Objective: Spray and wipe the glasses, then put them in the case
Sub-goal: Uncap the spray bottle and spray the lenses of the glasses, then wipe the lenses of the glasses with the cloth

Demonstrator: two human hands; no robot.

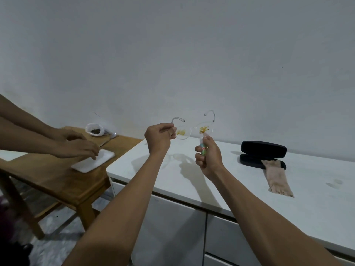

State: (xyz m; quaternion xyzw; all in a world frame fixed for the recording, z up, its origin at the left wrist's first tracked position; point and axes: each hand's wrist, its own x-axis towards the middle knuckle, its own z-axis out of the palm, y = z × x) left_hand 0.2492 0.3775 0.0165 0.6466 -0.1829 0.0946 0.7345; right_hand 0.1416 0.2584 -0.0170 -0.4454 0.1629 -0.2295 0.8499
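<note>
Above white counter (249,181): clear glasses (194,129), yellow-brown smears on both lenses.

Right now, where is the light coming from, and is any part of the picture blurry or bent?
Head view: shadows of the glasses and both arms fall on the white counter just beneath them, so the light seems to come from above and in front. Head view: the second person's hands at far left look slightly smeared. Head view: the wide lens bows the counter's edge; no strong glare shows.
</note>
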